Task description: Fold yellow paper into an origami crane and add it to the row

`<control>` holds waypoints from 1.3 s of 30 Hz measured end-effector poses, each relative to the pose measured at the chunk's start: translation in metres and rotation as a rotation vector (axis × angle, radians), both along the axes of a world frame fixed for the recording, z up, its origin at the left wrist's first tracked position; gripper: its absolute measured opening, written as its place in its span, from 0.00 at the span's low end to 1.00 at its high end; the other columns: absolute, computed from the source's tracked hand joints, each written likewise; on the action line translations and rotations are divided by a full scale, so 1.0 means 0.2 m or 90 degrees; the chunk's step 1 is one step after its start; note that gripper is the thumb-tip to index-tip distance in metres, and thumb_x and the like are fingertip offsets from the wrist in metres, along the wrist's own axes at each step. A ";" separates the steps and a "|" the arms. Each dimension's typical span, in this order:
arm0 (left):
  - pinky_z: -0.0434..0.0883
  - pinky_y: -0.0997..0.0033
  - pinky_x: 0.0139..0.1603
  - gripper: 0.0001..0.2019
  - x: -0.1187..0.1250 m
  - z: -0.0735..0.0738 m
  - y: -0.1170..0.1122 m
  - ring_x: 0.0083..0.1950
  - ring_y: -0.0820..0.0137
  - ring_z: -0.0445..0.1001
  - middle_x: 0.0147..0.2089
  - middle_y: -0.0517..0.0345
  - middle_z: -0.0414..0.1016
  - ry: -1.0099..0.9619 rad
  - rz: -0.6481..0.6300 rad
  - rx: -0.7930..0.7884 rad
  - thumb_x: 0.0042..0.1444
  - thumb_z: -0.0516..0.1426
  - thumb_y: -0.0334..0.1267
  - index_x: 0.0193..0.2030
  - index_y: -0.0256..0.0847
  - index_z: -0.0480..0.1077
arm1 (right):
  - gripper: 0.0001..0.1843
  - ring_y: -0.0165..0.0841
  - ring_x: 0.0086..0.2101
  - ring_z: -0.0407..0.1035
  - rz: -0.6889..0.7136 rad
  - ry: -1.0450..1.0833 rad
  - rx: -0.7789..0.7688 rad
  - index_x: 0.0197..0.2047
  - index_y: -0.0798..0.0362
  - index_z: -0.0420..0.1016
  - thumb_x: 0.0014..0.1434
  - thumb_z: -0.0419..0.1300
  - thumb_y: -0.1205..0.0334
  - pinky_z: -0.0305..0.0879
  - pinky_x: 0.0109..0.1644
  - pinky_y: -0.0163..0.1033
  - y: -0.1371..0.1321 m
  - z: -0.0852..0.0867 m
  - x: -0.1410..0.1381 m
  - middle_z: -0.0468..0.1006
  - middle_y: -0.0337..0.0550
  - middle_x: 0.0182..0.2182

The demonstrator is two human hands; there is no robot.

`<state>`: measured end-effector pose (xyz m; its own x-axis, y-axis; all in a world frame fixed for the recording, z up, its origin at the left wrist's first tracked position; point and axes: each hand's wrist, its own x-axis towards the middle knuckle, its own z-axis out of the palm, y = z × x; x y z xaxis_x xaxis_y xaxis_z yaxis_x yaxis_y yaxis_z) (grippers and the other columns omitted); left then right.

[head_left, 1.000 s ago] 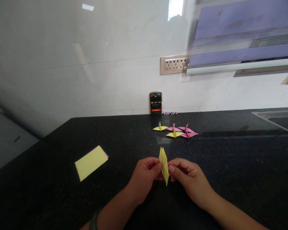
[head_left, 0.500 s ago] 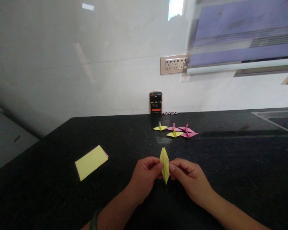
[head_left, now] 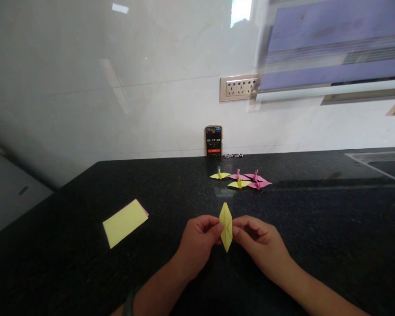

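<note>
Between my two hands stands a piece of yellow origami paper, folded into a narrow diamond with its long points up and down. My left hand pinches its left edge, thumb in front. At the right edge, the thumb and fingers of my right hand close on the same paper; the fingertips behind it are hidden. Beyond the hands sit several folded paper cranes, among them a yellow crane and a pink crane. A stack of yellow and pink paper lies to the left.
A phone showing a running timer leans against the tiled wall, with a beaded strap beside it. The black countertop carries everything. A sink edge lies at far right; a socket panel is on the wall.
The folded yellow paper has turned slightly, its lower point shifting a little left and its front facing me more squarely. Both hands keep their hold.
</note>
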<state>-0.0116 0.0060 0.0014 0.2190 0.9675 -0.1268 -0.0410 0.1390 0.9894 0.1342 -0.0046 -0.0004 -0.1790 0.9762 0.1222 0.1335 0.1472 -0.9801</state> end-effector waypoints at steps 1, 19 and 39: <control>0.65 0.75 0.28 0.08 0.00 0.00 0.00 0.24 0.75 0.67 0.23 0.58 0.71 0.012 0.006 0.007 0.47 0.56 0.38 0.28 0.34 0.71 | 0.04 0.30 0.27 0.68 -0.016 0.014 -0.003 0.31 0.53 0.68 0.51 0.55 0.62 0.65 0.31 0.34 0.00 -0.01 0.00 0.72 0.39 0.24; 0.63 0.75 0.26 0.10 0.01 0.00 -0.03 0.26 0.70 0.68 0.24 0.56 0.73 0.215 0.041 0.127 0.46 0.55 0.41 0.26 0.37 0.73 | 0.07 0.30 0.26 0.66 -0.084 -0.119 0.078 0.23 0.53 0.66 0.52 0.53 0.65 0.62 0.27 0.34 0.00 -0.05 0.00 0.71 0.40 0.24; 0.63 0.75 0.33 0.10 0.01 0.03 -0.05 0.30 0.72 0.70 0.28 0.56 0.73 0.444 -0.025 0.355 0.53 0.49 0.33 0.29 0.38 0.71 | 0.08 0.33 0.34 0.66 -0.100 -0.300 0.344 0.30 0.53 0.71 0.52 0.52 0.70 0.65 0.37 0.38 -0.02 -0.03 0.00 0.69 0.46 0.33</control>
<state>-0.0092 -0.0050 0.0066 0.3021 0.9218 0.2428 0.5899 -0.3809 0.7120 0.1347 -0.0086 -0.0072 -0.1941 0.8196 0.5390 0.5823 0.5384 -0.6091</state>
